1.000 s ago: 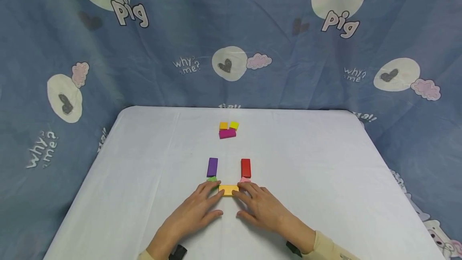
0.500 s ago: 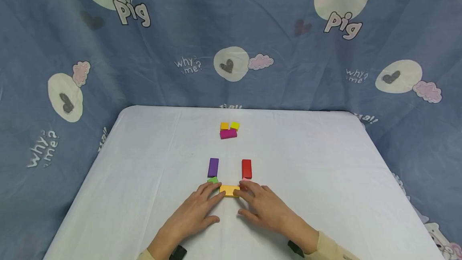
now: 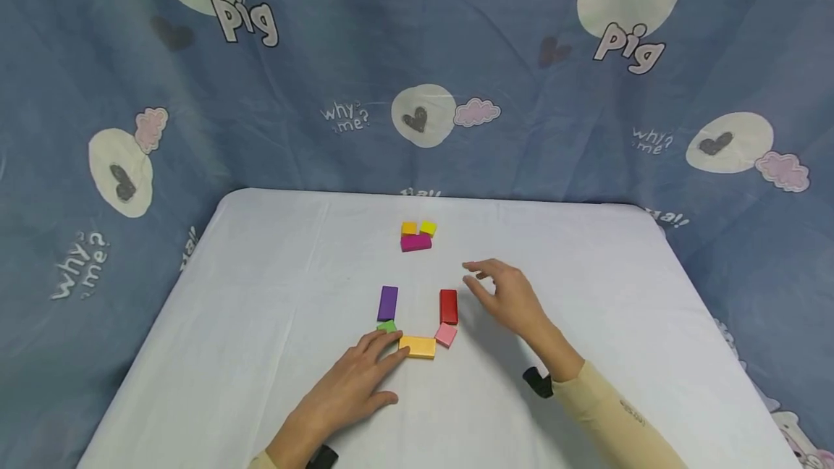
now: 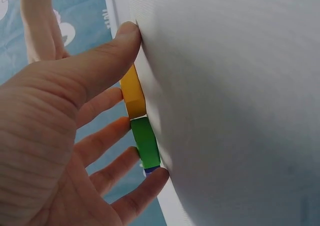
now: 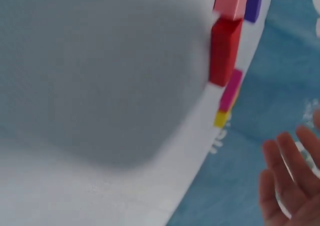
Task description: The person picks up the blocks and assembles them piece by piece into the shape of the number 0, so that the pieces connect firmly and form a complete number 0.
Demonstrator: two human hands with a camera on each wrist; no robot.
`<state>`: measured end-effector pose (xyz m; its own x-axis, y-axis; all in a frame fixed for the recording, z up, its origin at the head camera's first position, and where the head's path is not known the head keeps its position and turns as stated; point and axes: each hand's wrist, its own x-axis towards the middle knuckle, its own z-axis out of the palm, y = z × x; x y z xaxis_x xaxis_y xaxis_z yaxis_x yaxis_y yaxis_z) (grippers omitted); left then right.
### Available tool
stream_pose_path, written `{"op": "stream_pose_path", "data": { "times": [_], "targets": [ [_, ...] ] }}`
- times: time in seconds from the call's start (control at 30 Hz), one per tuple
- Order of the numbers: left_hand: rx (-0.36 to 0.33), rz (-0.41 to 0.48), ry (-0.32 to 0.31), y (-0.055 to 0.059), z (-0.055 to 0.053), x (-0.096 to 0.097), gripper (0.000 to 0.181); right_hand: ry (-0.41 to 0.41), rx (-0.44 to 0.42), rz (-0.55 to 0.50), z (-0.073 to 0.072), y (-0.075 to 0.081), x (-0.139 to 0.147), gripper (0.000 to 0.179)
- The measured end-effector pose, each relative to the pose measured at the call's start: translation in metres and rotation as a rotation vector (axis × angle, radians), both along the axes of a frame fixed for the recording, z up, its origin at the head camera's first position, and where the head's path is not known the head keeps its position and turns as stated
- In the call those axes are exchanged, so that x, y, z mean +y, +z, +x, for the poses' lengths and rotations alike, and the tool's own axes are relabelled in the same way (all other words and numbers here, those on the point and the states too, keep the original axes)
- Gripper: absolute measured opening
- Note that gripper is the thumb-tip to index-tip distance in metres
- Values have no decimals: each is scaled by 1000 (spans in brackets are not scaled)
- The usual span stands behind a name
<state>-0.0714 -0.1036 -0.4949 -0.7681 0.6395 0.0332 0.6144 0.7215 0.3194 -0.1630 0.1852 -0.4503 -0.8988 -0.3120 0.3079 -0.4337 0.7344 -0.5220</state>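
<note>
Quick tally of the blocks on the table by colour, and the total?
Purple block: 1
Red block: 1
Green block: 1
Pink block: 1
Orange blocks: 2
Yellow block: 1
Magenta block: 1
Total: 8

Clearance on the counter (image 3: 260, 273): wide at both sides, tight at centre.

Open lane between purple block (image 3: 387, 302) and red block (image 3: 448, 306), closed at the near end by orange block (image 3: 417, 347), green block (image 3: 386, 326) and pink block (image 3: 446, 335). Left hand (image 3: 355, 386) blocking near approach; right hand (image 3: 511, 299) just right of red block. Magenta block (image 3: 415, 242) cluster well beyond.
</note>
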Motion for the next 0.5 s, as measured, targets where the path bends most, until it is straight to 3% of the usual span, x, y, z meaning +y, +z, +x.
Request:
{"op": "stream_pose_path", "data": {
  "times": [0.17,0.33,0.5],
  "targets": [
    [19,8,-12,-1,-1,0,66,-95,-26,-129,-36,-4,6,24],
    [29,10,-4,-2,-2,-1,66,-149,-145,-121,-70,-10,1,30],
    [-3,12,4,-2,-1,-1,66,-189,-284,-96,-97,-19,-6,34]
  ]
}}
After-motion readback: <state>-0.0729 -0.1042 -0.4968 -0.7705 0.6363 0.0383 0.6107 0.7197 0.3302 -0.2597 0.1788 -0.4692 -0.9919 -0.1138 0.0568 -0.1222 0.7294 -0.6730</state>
